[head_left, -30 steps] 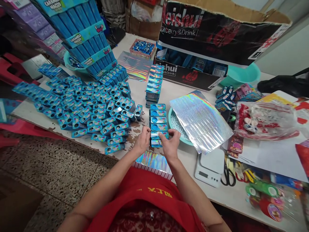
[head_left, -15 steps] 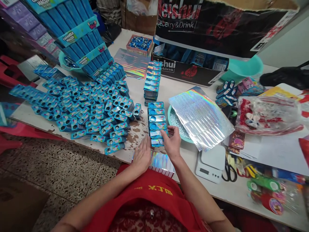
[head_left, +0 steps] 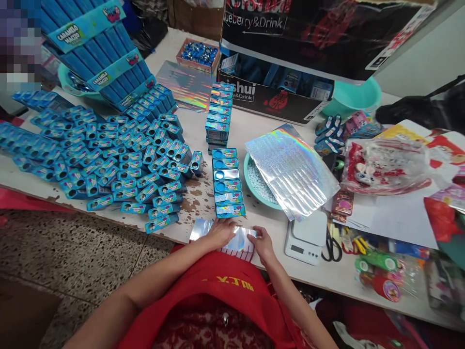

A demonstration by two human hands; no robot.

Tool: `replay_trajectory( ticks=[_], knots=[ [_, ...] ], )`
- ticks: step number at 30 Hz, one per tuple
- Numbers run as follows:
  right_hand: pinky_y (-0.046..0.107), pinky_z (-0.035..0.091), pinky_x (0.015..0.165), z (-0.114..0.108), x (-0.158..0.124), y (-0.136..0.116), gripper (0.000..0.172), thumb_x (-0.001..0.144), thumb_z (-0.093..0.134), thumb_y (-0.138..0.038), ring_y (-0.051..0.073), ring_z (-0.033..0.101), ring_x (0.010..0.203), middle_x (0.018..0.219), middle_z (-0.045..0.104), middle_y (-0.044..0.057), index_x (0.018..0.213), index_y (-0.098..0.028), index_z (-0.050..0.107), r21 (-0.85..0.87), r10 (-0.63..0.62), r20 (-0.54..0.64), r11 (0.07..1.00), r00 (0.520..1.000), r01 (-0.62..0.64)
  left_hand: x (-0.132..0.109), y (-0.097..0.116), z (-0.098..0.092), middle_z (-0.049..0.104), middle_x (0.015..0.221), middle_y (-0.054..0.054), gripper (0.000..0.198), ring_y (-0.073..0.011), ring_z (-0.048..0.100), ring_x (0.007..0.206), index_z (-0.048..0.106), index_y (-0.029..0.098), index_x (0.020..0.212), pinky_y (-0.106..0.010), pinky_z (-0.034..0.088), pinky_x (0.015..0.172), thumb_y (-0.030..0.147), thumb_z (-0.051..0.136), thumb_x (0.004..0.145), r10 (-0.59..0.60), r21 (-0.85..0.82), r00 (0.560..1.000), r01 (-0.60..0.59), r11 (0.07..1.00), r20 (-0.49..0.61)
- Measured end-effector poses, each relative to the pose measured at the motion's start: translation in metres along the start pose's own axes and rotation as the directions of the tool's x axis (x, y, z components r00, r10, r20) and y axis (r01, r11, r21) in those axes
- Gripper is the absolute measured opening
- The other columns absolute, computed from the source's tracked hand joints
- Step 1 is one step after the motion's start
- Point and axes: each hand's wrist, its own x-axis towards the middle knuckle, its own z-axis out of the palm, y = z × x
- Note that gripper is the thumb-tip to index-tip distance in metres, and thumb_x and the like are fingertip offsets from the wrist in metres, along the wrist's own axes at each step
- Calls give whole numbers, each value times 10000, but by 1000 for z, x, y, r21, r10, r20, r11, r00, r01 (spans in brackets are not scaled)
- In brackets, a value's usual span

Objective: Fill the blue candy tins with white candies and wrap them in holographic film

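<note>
A silvery holographic sheet with cut strips (head_left: 201, 230) lies at the table's front edge. My left hand (head_left: 221, 233) rests on its middle, fingers stretched toward the row of boxes. At the sheet's right end, my right hand (head_left: 262, 242) pinches its edge or a strip between thumb and fingers. Just beyond my hands, several small blue boxes (head_left: 227, 185) stand in a row, tops up. Farther back is another row of boxes with shiny tops (head_left: 219, 116). Many more blue boxes (head_left: 123, 184) crowd the left of the table.
Right of the row, larger holographic sheets (head_left: 294, 169) overlap a turquoise basin of white beads (head_left: 259, 182). Nearby are a white scale (head_left: 303, 247) and black scissors (head_left: 332, 247). A black carton (head_left: 269, 102) and a tray of blue-wrapped pieces (head_left: 198, 54) stand behind.
My right hand has left the nearest boxes and moved down to the sheet's right end. My left hand has shifted onto the sheet's middle. The camera view has shifted slightly.
</note>
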Motion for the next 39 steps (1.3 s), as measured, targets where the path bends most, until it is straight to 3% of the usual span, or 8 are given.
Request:
replay_trajectory(
  ticks=[5,9,12,16,22,28,33,39],
  knots=[
    [386,513,655,-5,-15,-8,397,742,596,-395,236,593,809,921,589,79,1094,-211,599,-128,-187,3,974,982,186,14,5,-4,663,950,-74,252,-224,572,951,640,186,938,-336,384,839,271,407,895,-23,-53,998,26,998,50],
    [506,431,885,1,-23,-13,325,831,548,-317,309,471,1131,1251,508,125,1150,-278,595,-492,-496,106,727,862,479,16,6,-4,665,857,-75,279,-211,589,862,642,162,841,-316,389,784,267,390,896,-47,-59,998,50,997,49],
    [514,407,922,8,-28,-7,355,864,500,-247,313,431,1202,1317,487,126,1215,-262,546,-580,-560,195,596,805,555,19,6,-2,666,835,-76,273,-214,598,835,647,158,819,-318,392,770,252,398,884,-69,-61,996,72,996,55],
    [501,399,944,9,-33,2,386,867,473,-209,306,388,1267,1350,475,119,1247,-259,510,-574,-577,273,545,770,612,22,5,-2,673,820,-71,287,-211,603,811,653,163,774,-311,396,741,238,394,875,-102,-63,992,106,992,68],
    [423,455,826,2,-31,-9,155,869,494,-251,261,541,1028,1065,614,101,961,-236,618,-517,-598,220,599,771,612,25,5,-3,674,819,-64,301,-205,603,815,662,176,794,-301,401,739,284,396,884,-123,-68,990,128,989,65],
    [327,443,649,-18,-31,-37,169,882,466,-265,203,555,711,721,608,34,768,-228,586,-395,-519,295,699,803,597,16,8,-5,665,943,-118,294,-242,587,921,661,147,919,-365,402,845,251,388,887,-108,-87,994,109,990,10],
    [294,456,600,-42,-39,-72,181,867,501,-332,165,554,635,702,595,18,739,-218,557,-243,-435,251,837,865,491,-11,29,-20,551,1272,-74,383,-200,476,1172,502,209,1246,-328,346,986,324,408,894,130,-430,992,-113,895,9],
    [288,457,589,-58,-49,-122,195,826,565,-386,162,557,618,672,611,8,731,-217,581,-125,-349,204,917,915,378,-32,63,-53,603,702,9,244,-128,535,678,610,172,797,-223,411,639,332,434,852,20,-657,995,52,752,101]
  ],
)
